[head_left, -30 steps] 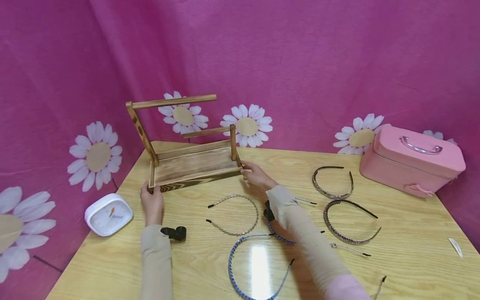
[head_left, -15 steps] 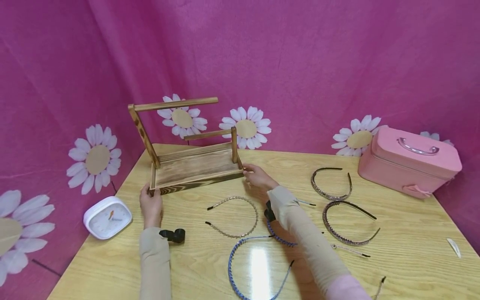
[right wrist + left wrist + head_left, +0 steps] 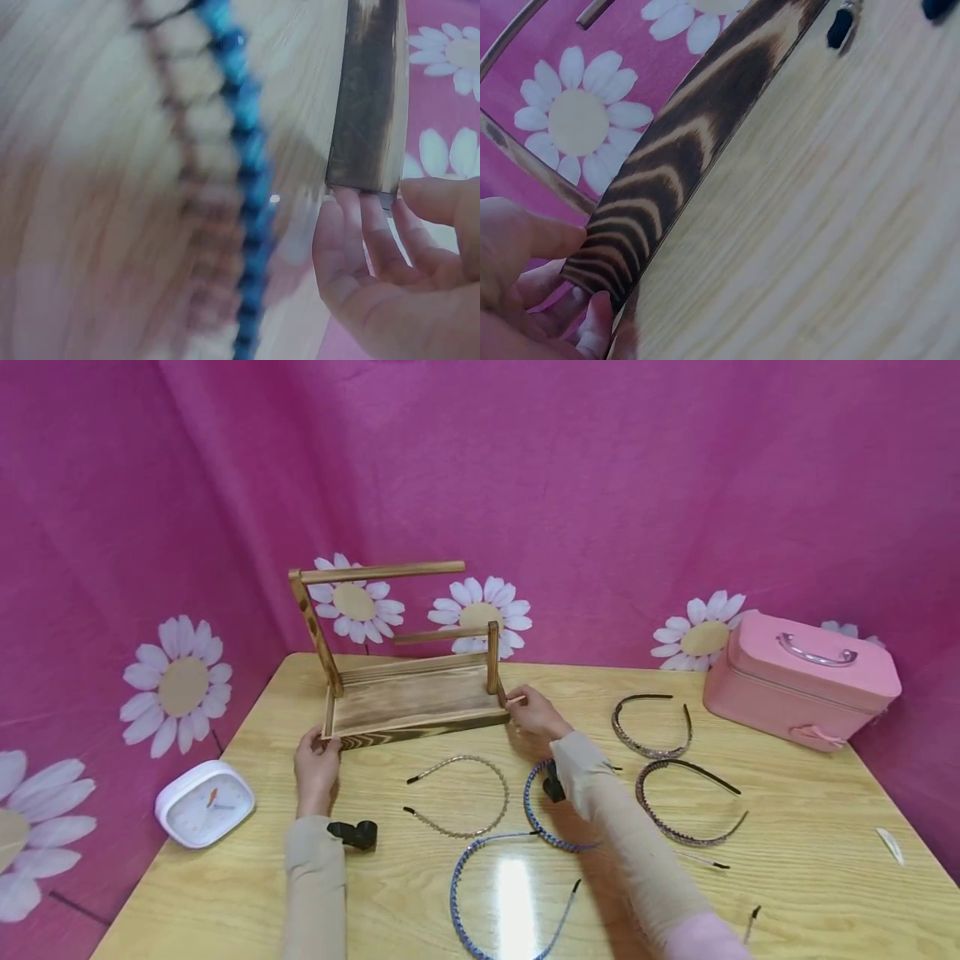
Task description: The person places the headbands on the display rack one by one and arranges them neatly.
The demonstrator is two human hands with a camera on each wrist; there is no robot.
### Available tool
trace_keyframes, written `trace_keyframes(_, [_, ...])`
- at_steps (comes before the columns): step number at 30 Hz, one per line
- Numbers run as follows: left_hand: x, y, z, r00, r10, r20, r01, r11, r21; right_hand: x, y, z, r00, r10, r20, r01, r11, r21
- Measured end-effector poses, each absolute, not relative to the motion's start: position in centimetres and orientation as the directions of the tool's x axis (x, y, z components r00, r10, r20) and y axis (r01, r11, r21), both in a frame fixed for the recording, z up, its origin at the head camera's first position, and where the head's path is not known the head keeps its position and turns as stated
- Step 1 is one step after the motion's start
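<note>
A wooden headband rack (image 3: 416,703) stands at the table's back left: a shallow tray base with a tall post on its left, a shorter one on its right, each bearing a horizontal bar. My left hand (image 3: 317,770) grips its front left corner. In the left wrist view, thumb and fingers (image 3: 596,326) curl round the end of the dark-grained front board (image 3: 656,176). At the opposite end, my right hand (image 3: 538,713) holds the right corner. The right wrist view has its fingertips under the board's end (image 3: 367,97), thumb on the upper edge.
Before the rack lie a beaded headband (image 3: 504,802) and two blue headbands (image 3: 454,893) (image 3: 527,802), one partly under my right arm. Two dark headbands (image 3: 648,753) (image 3: 651,810) lie right, near a pink case (image 3: 795,693). A white clock (image 3: 206,803) stands left; a small white clip (image 3: 890,846) lies far right.
The rack has slid to the right along the table, both hands moving with it. More of the farther blue headband shows beside my right arm. The head view has shifted slightly.
</note>
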State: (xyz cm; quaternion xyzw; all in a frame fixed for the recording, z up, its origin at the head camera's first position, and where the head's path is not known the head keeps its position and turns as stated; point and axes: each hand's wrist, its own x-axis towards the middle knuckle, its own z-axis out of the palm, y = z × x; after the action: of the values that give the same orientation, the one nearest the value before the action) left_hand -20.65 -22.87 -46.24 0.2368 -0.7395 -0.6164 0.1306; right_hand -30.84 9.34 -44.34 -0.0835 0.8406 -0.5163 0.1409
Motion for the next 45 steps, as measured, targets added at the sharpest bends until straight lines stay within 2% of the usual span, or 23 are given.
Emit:
trace_keyframes(6, [-21.2,-21.9,-46.3,-0.893,-0.435,-0.118,-0.220,0.192,0.957,-29.7,12.1,-43.4,-0.933,-0.308,-0.188,0.027,0.461,-0.887])
trace_keyframes(14, [-21.7,-20.3,-46.7,-0.916,-0.398,-0.051,-0.178,0.289,0.941,-28.8,15.4,-43.1,-0.923,-0.288,-0.257,0.101,0.464,-0.880])
trace_keyframes(21, [-22.2,-19.1,-47.2,-0.944,-0.329,0.014,-0.109,0.352,0.929,-28.0,18.0,-43.3,-0.925,-0.295,-0.241,0.097,0.428,-0.899])
trace_keyframes(28, [-22.7,-18.2,-47.3,-0.961,-0.277,0.010,-0.090,0.346,0.934,-26.9,19.6,-43.1,-0.931,-0.287,-0.224,0.081,0.437,-0.896])
trace_keyframes(38, [-22.9,-16.9,-47.6,-0.973,-0.231,-0.006,-0.080,0.310,0.947,-25.7,21.4,-42.7,-0.932,-0.249,-0.262,0.111,0.493,-0.863])
trace_keyframes(45, [-23.0,-15.3,-47.5,-0.975,-0.219,-0.030,-0.085,0.249,0.965,-25.4,22.8,-42.7,-0.933,-0.218,-0.287,0.155,0.477,-0.865])
